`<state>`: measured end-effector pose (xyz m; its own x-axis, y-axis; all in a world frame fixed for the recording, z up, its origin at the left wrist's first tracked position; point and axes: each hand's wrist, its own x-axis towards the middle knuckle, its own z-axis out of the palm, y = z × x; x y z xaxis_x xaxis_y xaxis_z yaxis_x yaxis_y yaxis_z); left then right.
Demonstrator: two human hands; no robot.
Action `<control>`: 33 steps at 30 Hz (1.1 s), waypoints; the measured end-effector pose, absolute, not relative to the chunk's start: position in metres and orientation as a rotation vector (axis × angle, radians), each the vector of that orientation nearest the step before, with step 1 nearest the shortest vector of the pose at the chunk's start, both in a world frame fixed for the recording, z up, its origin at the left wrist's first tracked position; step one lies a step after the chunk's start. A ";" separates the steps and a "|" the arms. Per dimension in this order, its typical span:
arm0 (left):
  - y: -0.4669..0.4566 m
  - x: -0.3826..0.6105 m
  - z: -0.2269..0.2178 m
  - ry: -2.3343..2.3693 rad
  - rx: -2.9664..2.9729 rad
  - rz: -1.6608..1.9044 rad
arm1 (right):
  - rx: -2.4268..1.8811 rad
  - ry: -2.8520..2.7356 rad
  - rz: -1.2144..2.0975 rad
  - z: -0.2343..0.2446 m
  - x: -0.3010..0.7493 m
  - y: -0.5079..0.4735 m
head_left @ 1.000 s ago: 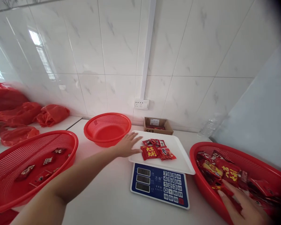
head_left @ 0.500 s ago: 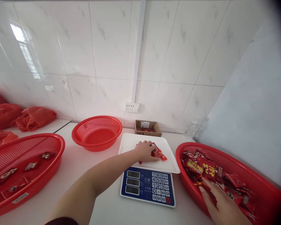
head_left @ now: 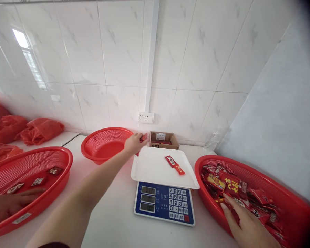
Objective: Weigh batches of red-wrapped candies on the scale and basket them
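Note:
My left hand (head_left: 134, 142) is closed around several red snack packets (head_left: 143, 137), held over the near-right rim of the round red basket (head_left: 103, 147). Two red packets (head_left: 175, 164) still lie on the white tray (head_left: 155, 168) of the blue scale (head_left: 165, 203). My right hand (head_left: 248, 225) rests palm down, fingers spread, on the heap of red packets (head_left: 232, 187) in the oval red basket (head_left: 286, 201) at the right.
A second oval red basket (head_left: 54, 155) at the left holds a few packets, and another person's hand (head_left: 12, 203) reaches into it. A small cardboard box (head_left: 163, 140) stands at the tiled wall. Red plastic bags (head_left: 38, 130) lie at the far left. A clear bottle (head_left: 214, 139) stands by the wall.
My left hand closed on packets on the scale tray and carried them left and back to the round basket; two packets stayed behind. Another person's hand appeared in the left basket.

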<state>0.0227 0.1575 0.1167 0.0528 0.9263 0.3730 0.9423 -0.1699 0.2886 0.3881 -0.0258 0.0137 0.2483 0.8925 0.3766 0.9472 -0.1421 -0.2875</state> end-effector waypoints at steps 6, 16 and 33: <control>0.161 -0.067 0.118 -2.227 -2.074 -0.599 | -2.091 -1.689 -0.149 0.004 0.393 -0.025; 0.157 0.028 0.094 -1.746 -2.577 -0.384 | -2.071 -1.700 -0.115 0.001 0.394 -0.021; 0.135 0.134 0.076 -1.469 -2.763 -0.173 | -2.085 -1.683 -0.076 0.018 0.385 -0.027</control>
<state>0.1340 0.1347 0.0758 0.5544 0.8261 0.1009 0.8269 -0.5605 0.0450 0.3851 -0.0269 0.0177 0.2511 0.9131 0.3212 0.9384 -0.1483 -0.3122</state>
